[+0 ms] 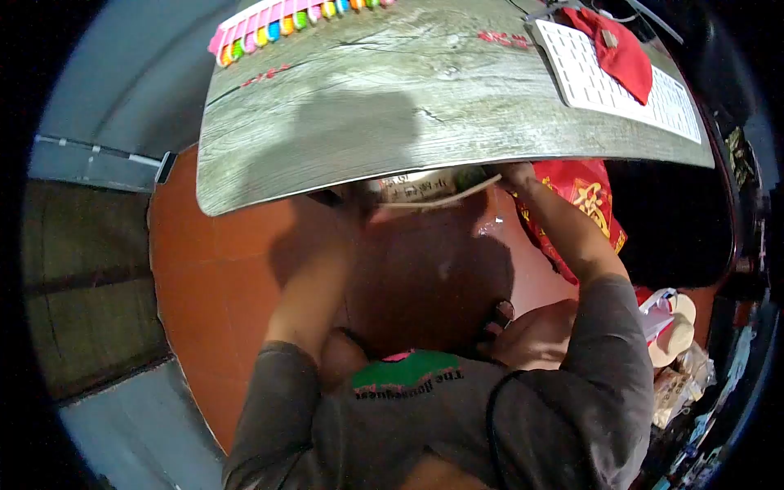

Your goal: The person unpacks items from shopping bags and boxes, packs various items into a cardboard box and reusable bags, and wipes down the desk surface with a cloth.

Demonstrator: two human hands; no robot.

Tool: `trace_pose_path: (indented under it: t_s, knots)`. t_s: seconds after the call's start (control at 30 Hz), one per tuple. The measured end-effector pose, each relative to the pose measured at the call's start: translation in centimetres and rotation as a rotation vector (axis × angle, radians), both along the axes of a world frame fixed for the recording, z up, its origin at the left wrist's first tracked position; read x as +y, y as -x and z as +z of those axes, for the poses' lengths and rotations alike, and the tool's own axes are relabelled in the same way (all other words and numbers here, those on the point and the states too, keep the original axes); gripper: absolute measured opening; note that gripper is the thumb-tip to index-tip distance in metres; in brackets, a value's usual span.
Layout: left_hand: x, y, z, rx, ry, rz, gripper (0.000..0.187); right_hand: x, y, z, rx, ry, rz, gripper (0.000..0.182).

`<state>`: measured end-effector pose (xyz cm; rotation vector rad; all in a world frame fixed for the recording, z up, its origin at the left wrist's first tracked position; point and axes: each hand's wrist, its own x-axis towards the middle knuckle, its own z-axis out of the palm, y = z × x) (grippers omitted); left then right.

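Note:
Under the front edge of the desk, a box (416,189) with printed characters and a pale curved rim shows only in part; the desktop hides the rest. My right hand (518,175) is at the right end of that rim and appears closed on it, its fingertips partly covered. My left hand (347,200) reaches below the desk edge at the box's left end. It is blurred and shaded, so its fingers cannot be made out.
The wood-patterned desk (327,122) spans the top, holding a white keyboard (563,65), a red cloth (625,69) and a pink rack of colourful pieces (286,23). A red bag (584,192) stands beside my right forearm. A pale hat (674,335) and plastic bags (686,376) lie right.

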<state>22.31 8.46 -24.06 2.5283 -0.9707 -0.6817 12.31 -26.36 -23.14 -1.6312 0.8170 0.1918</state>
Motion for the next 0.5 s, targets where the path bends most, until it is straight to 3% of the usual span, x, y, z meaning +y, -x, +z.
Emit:
trace_pose_path:
  t_s: [0.17,0.5]
  knots:
    - [-2.3,-2.8,1.8,-0.045,-0.076,-0.111,0.049,0.3,-3.7,-0.8,-0.037,0.125,0.012,0.05]
    - [-2.6,-6.4,2.0,-0.183,-0.165,-0.098,0.05,1.5,-7.7,-2.1,-0.074,0.404,0.096,0.045]
